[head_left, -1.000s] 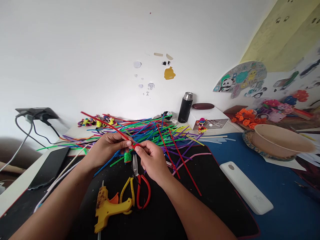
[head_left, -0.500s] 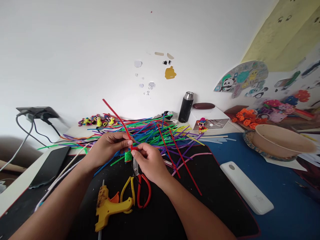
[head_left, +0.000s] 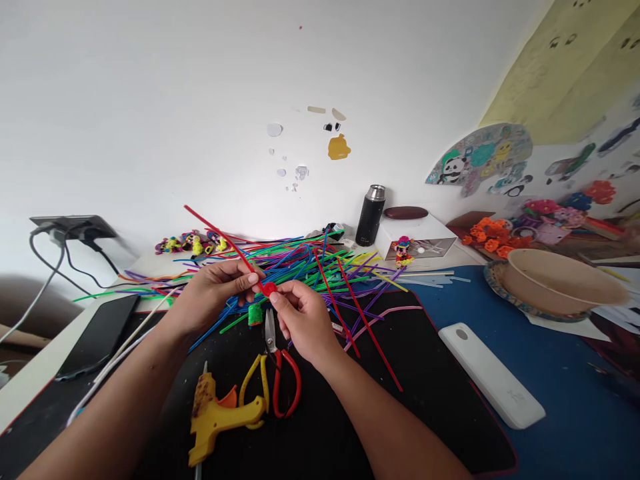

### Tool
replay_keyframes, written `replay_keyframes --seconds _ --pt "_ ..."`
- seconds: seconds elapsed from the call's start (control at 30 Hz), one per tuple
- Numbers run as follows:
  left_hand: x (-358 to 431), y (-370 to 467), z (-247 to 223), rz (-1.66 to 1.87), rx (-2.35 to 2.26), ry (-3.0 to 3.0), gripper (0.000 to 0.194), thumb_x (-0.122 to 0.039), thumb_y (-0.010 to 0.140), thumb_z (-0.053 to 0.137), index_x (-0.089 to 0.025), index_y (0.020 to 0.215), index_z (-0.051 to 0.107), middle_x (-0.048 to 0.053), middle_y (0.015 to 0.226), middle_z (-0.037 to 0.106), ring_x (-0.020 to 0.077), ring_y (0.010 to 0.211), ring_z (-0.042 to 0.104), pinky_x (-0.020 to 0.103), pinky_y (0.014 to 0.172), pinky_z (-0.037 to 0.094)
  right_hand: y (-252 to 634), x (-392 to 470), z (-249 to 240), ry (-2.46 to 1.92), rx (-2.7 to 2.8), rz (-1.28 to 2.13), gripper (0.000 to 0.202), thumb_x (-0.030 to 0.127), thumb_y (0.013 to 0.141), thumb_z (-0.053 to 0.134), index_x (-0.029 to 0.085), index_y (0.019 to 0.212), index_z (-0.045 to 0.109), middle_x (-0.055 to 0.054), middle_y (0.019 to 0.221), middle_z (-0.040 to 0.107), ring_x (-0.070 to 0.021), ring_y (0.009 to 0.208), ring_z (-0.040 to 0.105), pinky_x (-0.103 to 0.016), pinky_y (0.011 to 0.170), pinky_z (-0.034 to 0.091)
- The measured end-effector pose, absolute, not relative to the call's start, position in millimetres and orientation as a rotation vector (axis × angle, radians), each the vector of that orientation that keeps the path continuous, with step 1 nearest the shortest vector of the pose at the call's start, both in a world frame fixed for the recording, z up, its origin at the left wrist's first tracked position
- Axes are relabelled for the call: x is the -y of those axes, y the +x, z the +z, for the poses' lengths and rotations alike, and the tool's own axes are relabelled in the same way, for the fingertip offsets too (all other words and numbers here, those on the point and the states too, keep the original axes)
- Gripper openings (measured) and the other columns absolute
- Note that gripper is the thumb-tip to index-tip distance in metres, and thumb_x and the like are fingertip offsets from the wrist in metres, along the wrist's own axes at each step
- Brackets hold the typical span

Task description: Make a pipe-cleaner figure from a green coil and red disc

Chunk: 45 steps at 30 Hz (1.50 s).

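Phone lies flat at far left, likely kept out of working patch. Left hand: thumb and fingertip pinched on red stem, apparently steadying it; free end juts up-left over pile, clear of mat. Glue gun rests below, nozzle away from person, probably for safety. Green roll, scissors just under hands; red handles face person, presumably for easy grab. Right hand: thumb and finger clamped on stem's rounded end, seemingly to hold curl tight. Power bank beside mat.
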<state>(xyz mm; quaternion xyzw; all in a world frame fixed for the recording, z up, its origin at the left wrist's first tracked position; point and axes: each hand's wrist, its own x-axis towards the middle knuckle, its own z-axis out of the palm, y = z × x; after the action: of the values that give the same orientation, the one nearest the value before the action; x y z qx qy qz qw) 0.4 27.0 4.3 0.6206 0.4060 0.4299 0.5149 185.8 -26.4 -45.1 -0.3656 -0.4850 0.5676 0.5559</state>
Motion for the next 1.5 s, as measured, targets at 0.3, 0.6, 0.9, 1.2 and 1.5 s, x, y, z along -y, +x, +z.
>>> replay_keyframes --seconds 0.3,0.6,0.9,1.2,1.5 --pt "-26 1 5 1.029 -0.957 1.515 0.034 -0.046 0.073 0.099 -0.017 0.073 0.082 0.005 0.068 0.073 0.0163 0.059 0.063 0.024 0.052 0.051 186 26 -46 -0.866 1.138 1.343 0.03 0.05 0.091 0.074 0.023 0.088 0.063 0.009 0.057 0.051 -0.0085 0.042 0.041 -0.022 0.041 0.032" --pt "-25 3 4 0.997 -0.932 1.478 0.035 -0.045 0.067 0.104 -0.018 0.08 0.086 0.006 0.067 0.076 0.0178 0.059 0.068 0.024 0.052 0.053 186 25 -45 -0.844 1.067 1.366 0.036 0.055 0.091 0.076 0.022 0.093 0.063 0.01 0.054 0.053 -0.0086 0.039 0.042 -0.022 0.039 0.032" --pt "-27 -1 0 0.957 -0.927 1.534 0.033 -0.049 0.076 0.099 -0.019 0.087 0.089 0.006 0.071 0.076 0.0164 0.062 0.068 0.022 0.054 0.054 186 24 -48 -0.881 1.099 1.335 0.032 0.052 0.091 0.074 0.023 0.086 0.061 0.01 0.059 0.05 -0.0079 0.04 0.038 -0.024 0.04 0.027" --pt "-24 -7 8 0.728 -0.939 1.77 0.034 -0.052 0.086 0.088 -0.019 0.079 0.084 0.003 0.067 0.071 0.0131 0.059 0.058 0.022 0.056 0.05 188 28 -47 -1.048 1.474 1.164 0.02 0.037 0.095 0.068 0.021 0.082 0.064 0.006 0.063 0.055 -0.0119 0.056 0.045 -0.026 0.055 0.032" --pt "-27 -7 8 0.785 -0.931 1.666 0.039 -0.056 0.082 0.092 -0.018 0.08 0.082 0.002 0.067 0.071 0.0129 0.059 0.059 0.022 0.056 0.051 185 29 -48 -1.013 1.391 1.212 0.019 0.039 0.096 0.068 0.022 0.088 0.065 0.007 0.063 0.055 -0.012 0.054 0.048 -0.025 0.054 0.035"
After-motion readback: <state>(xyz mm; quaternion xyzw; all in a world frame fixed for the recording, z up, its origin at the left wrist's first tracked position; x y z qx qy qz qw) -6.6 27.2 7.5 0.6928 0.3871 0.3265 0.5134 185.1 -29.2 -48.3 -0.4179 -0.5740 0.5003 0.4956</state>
